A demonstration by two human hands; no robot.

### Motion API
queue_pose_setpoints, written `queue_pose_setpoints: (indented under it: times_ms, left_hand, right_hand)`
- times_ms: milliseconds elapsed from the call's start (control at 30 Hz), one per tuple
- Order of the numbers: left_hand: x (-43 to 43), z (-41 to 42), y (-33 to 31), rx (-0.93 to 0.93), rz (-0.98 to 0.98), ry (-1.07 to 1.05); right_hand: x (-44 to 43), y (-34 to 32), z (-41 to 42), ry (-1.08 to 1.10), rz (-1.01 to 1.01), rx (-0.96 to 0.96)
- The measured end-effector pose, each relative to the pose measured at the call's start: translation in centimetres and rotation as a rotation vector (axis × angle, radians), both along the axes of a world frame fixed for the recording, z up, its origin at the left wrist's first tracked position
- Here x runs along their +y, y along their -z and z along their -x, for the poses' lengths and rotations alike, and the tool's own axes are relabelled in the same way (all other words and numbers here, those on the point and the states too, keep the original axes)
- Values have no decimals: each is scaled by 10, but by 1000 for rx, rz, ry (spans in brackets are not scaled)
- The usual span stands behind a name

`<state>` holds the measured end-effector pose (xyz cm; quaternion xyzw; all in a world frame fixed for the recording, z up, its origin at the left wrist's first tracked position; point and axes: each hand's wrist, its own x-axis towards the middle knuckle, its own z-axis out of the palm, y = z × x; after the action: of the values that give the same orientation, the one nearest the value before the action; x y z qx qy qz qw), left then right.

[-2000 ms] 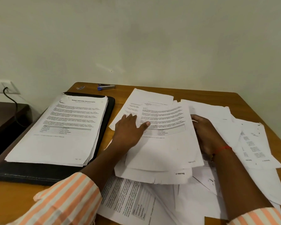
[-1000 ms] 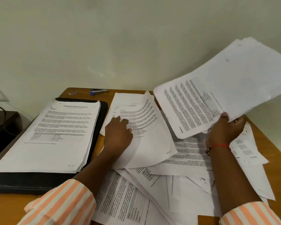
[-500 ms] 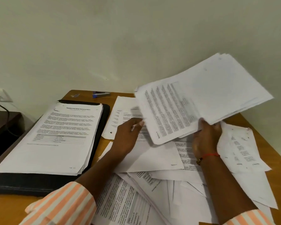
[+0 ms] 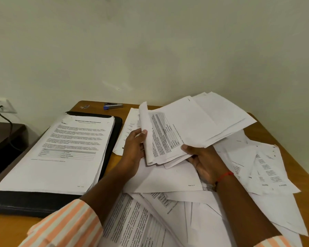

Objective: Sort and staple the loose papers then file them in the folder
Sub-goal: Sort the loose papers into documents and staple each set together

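Observation:
I hold a bundle of printed sheets [image 4: 189, 125] above the table with both hands. My left hand [image 4: 134, 148] grips its left edge, thumb on top of a curled sheet. My right hand [image 4: 205, 161] grips the bundle's lower edge from beneath, thumb on the printed face. Loose papers [image 4: 168, 179] lie scattered under and around my hands on the wooden table [image 4: 271, 132]. An open black folder [image 4: 117, 127] lies at the left with a neat stack of pages [image 4: 61, 154] on it. A blue and silver stapler [image 4: 112, 106] sits at the table's far edge.
A small pile of staples [image 4: 84, 106] lies left of the stapler. A wall socket with a black cable [image 4: 2, 108] is at the far left, above a dark side surface [image 4: 4, 132]. The wall stands close behind the table.
My right hand lifted a bundle of sheets off the pile and brought it down toward the middle. My left hand left the papers on the table and took hold of the bundle's left edge.

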<state>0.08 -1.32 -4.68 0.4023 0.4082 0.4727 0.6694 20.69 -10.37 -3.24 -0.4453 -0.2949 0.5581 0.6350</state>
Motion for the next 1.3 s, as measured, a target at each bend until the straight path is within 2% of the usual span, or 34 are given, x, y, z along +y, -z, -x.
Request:
queue_pose_setpoints:
  times_ms: [100,167,200,300,333,400,467,567,733,833,1000,1167,1300]
  left_hand:
    - [4,1,3,50,6,-83]
    - [7,2,6,69,10,-134]
    - [8,3,7,87,4,-150]
    - [7,3,8,182,-40,-159]
    - [6,3,8,210,-51,-154]
    - [5,2,8,237,-59,-153]
    - [4,3,6,255,-66,-152]
    - [4,2,4,307,-84,-118]
    - [1,-2,2,342,-82,-32]
    - [3,1,5,305,-57,-106]
    - [4,4,5,35,88,-136]
    - [4,6,1,-71,121,-230]
    - [3,9,-5,-149,163,-262]
  right_hand:
    - [1,-3,0,49,-1,-7]
    - [3,-2,-2,171,14,-11]
    - [4,-1,-5,259,34,-80]
    - [7,5,-18,487,179,-487]
    - [8,8,-22,515,214,-566]
    - [12,13,-28,530,271,-597]
    - [13,10,-26,508,268,-494]
    - [11,4,-17,434,173,-198]
    - [6,2,-8,342,81,-31]
    - [6,1,-10,365,79,-13]
    - [7,-1,-10,417,131,16]
    - [11,-4,-15,484,236,57]
    - [11,1,-17,462,279,-1]
